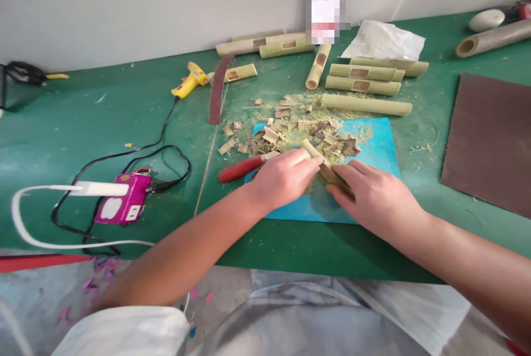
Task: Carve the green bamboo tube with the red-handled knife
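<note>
A short bamboo tube [312,150] lies slanted between my two hands over a blue sheet [379,151]. My left hand [286,176] is closed round its upper left part, fingers pressed near a cut opening. My right hand [367,187] grips the tube's lower right end, thumb beneath and fingers on top. A red-handled tool [240,169] lies just left of my left hand, its metal part running toward that hand. Bamboo chips [271,135] and shavings are heaped beyond my hands, on the blue sheet and the green table [232,234].
Several notched bamboo tubes [363,85] lie at the back, near a crumpled white bag [384,41]. A yellow glue gun [191,80], sandpaper strip [218,96] and magenta power adapter [124,198] with cables are at left. A brown sheet [492,140] lies right.
</note>
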